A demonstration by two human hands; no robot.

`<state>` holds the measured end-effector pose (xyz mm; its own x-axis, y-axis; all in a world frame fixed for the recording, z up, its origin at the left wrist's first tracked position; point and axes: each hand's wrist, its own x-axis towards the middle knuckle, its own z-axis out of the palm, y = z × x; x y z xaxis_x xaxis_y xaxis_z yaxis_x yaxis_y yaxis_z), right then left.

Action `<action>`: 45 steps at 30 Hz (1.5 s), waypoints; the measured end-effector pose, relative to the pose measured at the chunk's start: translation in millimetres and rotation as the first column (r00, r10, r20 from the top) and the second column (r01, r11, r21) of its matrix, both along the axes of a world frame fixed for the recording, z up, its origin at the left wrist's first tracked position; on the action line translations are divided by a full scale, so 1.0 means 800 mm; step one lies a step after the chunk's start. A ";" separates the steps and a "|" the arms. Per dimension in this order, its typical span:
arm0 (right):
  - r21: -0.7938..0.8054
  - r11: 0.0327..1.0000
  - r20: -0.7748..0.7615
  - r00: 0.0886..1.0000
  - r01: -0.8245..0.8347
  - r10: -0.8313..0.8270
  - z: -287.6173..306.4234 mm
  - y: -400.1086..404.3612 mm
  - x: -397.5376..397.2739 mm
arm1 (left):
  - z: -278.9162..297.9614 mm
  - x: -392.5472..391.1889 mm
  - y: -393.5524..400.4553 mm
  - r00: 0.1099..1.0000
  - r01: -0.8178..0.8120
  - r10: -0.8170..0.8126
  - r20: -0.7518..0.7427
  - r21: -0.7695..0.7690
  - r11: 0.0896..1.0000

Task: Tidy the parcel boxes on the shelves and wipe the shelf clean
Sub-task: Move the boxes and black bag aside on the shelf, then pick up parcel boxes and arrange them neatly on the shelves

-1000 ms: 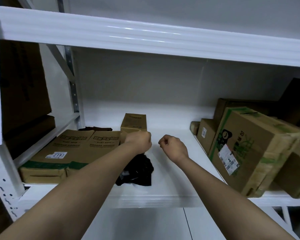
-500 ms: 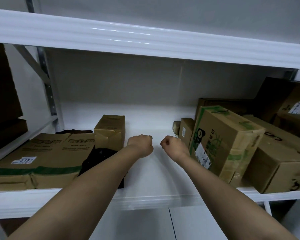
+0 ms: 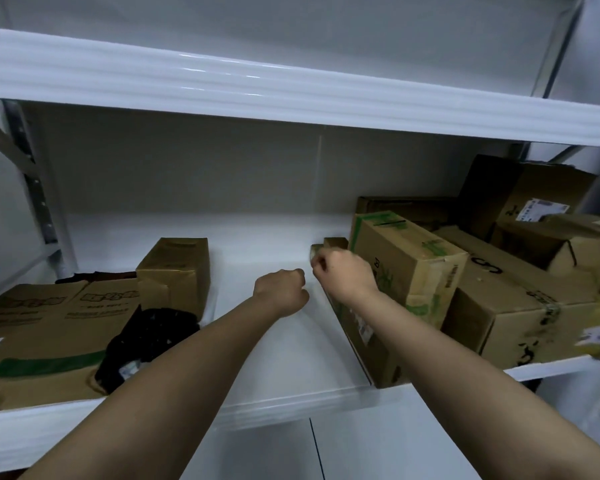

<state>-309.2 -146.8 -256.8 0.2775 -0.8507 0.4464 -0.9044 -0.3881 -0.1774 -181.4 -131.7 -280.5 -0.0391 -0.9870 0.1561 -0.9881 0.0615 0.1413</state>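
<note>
My left hand [image 3: 284, 289] hovers as a closed fist over the bare white shelf [image 3: 264, 344] and holds nothing. My right hand [image 3: 347, 277] is just to its right, with curled fingers on the near end of a small brown box [image 3: 315, 250]. That box lies against a tilted parcel box with green tape [image 3: 416, 265]. A dark crumpled cloth or bag [image 3: 146, 337] lies at the left, beside flat printed boxes [image 3: 49, 323] and a small upright box [image 3: 175, 271].
More parcel boxes are piled at the right, among them a large one [image 3: 520, 317] and several stacked behind it [image 3: 534, 202]. The upper shelf's white beam [image 3: 291, 95] runs overhead. A metal upright [image 3: 32, 181] stands at the left.
The view has swung right. My right hand moved away from the left one, forward and right to the small box by the green-taped parcel. My left hand stays a fist.
</note>
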 end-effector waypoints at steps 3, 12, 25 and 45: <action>-0.104 0.994 -0.027 0.999 0.036 -0.039 0.021 0.006 -0.021 | 0.013 -0.014 0.002 0.998 0.029 -0.031 -0.062 -0.021 0.999; -0.291 0.937 -0.187 0.949 0.194 -0.255 0.075 0.020 -0.078 | 0.039 -0.059 0.000 0.929 0.181 -0.206 -0.307 -0.108 0.978; 0.484 0.872 0.409 0.863 0.070 -0.296 0.090 -0.011 -0.199 | 0.086 -0.179 0.015 0.778 0.119 -0.082 -0.623 0.019 0.993; 0.453 0.746 0.795 0.599 -0.488 -0.091 0.068 0.079 -0.191 | 0.092 -0.195 0.069 0.569 -0.183 0.187 -0.801 0.099 0.978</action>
